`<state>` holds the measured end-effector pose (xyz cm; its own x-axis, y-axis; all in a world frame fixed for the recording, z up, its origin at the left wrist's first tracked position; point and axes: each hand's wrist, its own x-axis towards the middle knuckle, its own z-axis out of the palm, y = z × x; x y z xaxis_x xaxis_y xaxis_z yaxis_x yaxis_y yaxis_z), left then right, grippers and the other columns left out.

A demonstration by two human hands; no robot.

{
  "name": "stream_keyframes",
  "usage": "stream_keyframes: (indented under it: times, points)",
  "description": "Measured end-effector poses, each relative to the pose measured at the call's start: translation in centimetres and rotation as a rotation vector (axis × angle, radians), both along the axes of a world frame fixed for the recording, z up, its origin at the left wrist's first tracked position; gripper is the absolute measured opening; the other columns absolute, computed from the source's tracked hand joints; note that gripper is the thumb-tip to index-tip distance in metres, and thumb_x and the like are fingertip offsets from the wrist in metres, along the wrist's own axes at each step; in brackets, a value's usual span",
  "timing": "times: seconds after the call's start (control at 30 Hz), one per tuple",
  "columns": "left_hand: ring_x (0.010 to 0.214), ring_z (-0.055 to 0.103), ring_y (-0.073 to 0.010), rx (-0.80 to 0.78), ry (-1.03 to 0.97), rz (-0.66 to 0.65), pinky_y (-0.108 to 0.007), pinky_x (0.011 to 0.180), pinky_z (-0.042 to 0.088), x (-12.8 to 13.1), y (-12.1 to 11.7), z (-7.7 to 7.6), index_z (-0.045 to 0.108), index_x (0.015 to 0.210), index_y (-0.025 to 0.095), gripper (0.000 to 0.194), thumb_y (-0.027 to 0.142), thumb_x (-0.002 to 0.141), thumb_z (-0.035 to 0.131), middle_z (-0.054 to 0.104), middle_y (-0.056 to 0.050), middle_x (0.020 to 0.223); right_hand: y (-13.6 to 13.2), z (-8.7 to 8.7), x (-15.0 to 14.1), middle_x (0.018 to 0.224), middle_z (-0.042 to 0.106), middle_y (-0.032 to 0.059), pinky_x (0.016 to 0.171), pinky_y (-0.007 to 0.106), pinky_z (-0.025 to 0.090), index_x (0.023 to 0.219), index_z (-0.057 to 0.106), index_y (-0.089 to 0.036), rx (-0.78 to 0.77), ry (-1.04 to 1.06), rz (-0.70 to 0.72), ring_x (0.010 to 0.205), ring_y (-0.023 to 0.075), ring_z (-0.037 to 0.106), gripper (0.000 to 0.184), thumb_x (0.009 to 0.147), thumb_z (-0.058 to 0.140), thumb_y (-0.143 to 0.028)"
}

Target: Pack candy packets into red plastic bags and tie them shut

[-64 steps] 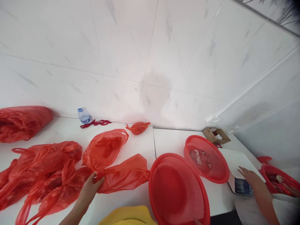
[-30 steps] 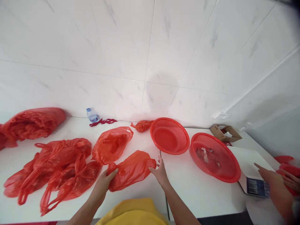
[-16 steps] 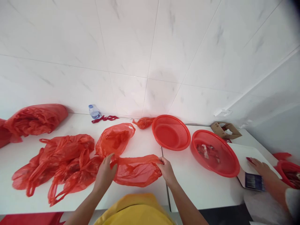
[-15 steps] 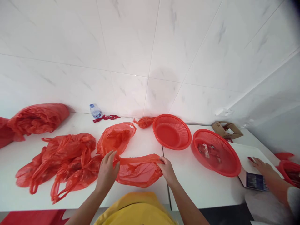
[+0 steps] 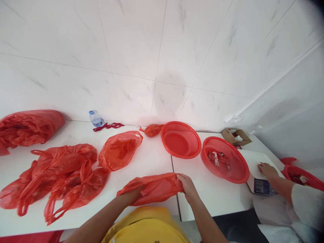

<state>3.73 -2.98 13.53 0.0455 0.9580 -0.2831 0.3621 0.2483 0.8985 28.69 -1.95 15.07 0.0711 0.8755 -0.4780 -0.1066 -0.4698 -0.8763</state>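
Observation:
A thin red plastic bag (image 5: 162,189) is stretched sideways above the table's front edge, just before my yellow top. My left hand (image 5: 136,194) reaches into its mouth from the left, and the film hides the fingers. At the other end, my right hand (image 5: 186,185) pinches the bag's right edge between thumb and fingers. Behind it stands another red bag (image 5: 118,152) with its mouth spread. Several red bags with looped handles (image 5: 68,172) lie bunched together to the left.
Two red mesh baskets (image 5: 181,140) stand right of centre; the right one (image 5: 225,160) holds small wrapped packets. A water bottle (image 5: 96,118), a knotted red bag (image 5: 152,130) and a small carton (image 5: 236,136) are near the wall. At right, a co-worker's hand (image 5: 268,169) rests over a white scale (image 5: 255,158).
My left hand has gone from holding the bag's left edge to inside its mouth. The right hand keeps its pinch. The view has shifted slightly right.

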Motion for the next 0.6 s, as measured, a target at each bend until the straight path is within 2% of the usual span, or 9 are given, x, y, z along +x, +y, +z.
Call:
stream_keyframes:
  times: [0.07,0.13,0.17,0.23,0.33,0.43,0.5,0.57,0.6]
  points:
    - [0.085,0.066,-0.0239,0.0,-0.011,-0.139,-0.032,0.074,0.051,-0.7,-0.7,2.0,0.072,0.077,0.027,0.008,0.03,0.07,0.069,0.071,-0.002,0.085,0.0,-0.2,0.8,0.06,0.062,0.001,0.053,0.024,0.038,0.071,0.065,-0.014,0.002,-0.027,0.006,0.055,0.0136,0.053,0.027,0.069,0.065,-0.041]
    - [0.099,0.063,-0.0234,0.051,-0.015,-0.295,-0.032,0.085,0.048,-1.4,-1.5,4.4,0.072,0.094,0.031,0.025,0.025,0.071,0.066,0.071,-0.001,0.101,-0.1,-0.4,0.8,0.062,0.063,0.0015,0.054,0.024,0.039,0.072,0.066,-0.014,0.008,-0.038,0.023,0.057,0.0141,0.053,0.028,0.07,0.065,-0.042]
    - [0.102,0.062,-0.0225,0.125,0.021,-0.36,-0.032,0.087,0.048,-1.8,-1.8,5.3,0.069,0.103,0.032,0.029,0.025,0.077,0.059,0.069,-0.002,0.108,-0.3,-0.5,0.6,0.064,0.064,0.0019,0.055,0.024,0.039,0.073,0.067,-0.014,0.006,-0.038,0.032,0.059,0.0147,0.054,0.029,0.07,0.065,-0.044]
    - [0.112,0.056,-0.0239,0.32,0.206,-0.296,-0.036,0.094,0.044,-2.8,-2.3,6.1,0.062,0.115,0.03,0.034,0.026,0.083,0.05,0.061,-0.006,0.121,-0.7,-0.6,0.1,0.068,0.066,0.0033,0.056,0.025,0.041,0.076,0.067,-0.014,-0.006,-0.035,0.052,0.061,0.016,0.056,0.032,0.07,0.064,-0.046]
    - [0.126,0.04,-0.033,0.473,0.571,0.016,-0.05,0.101,0.036,-4.7,-2.4,4.6,0.049,0.129,0.023,0.053,0.031,0.078,0.06,0.045,-0.014,0.137,-1.1,-0.7,-0.6,0.07,0.067,0.0047,0.058,0.026,0.042,0.076,0.067,-0.014,-0.016,-0.012,0.093,0.063,0.0172,0.059,0.035,0.07,0.065,-0.048]
    - [0.124,0.039,-0.036,0.379,0.677,0.16,-0.053,0.096,0.038,-6.1,-1.8,1.9,0.037,0.136,0.018,0.074,0.039,0.071,0.066,0.041,-0.019,0.136,-1.4,-0.9,-1.2,0.07,0.067,0.0049,0.059,0.026,0.044,0.075,0.065,-0.014,-0.004,0.024,0.144,0.064,0.0172,0.06,0.037,0.071,0.066,-0.051]
    - [0.112,0.05,-0.0322,0.276,0.618,0.19,-0.046,0.088,0.043,-6.4,-1.0,0.9,0.043,0.129,0.016,0.068,0.044,0.071,0.064,0.051,-0.017,0.123,-1.5,-1.0,-1.4,0.071,0.067,0.005,0.06,0.026,0.044,0.075,0.065,-0.014,0.0,0.034,0.168,0.064,0.0169,0.06,0.04,0.071,0.065,-0.053]
    - [0.089,0.058,-0.0254,0.16,0.506,0.19,-0.037,0.075,0.046,-6.2,-0.2,0.8,0.057,0.107,0.015,0.045,0.046,0.075,0.057,0.061,-0.009,0.096,-1.4,-1.1,-1.3,0.071,0.067,0.0047,0.059,0.026,0.043,0.075,0.065,-0.014,0.006,0.022,0.175,0.064,0.0165,0.059,0.042,0.071,0.064,-0.055]
    - [0.077,0.058,-0.0218,0.111,0.43,0.188,-0.033,0.068,0.044,-6.0,0.2,1.0,0.059,0.092,0.016,0.035,0.046,0.076,0.054,0.06,-0.004,0.081,-1.4,-1.1,-1.1,0.07,0.066,0.0044,0.059,0.025,0.042,0.075,0.065,-0.014,0.009,0.005,0.173,0.063,0.0164,0.058,0.042,0.072,0.063,-0.056]
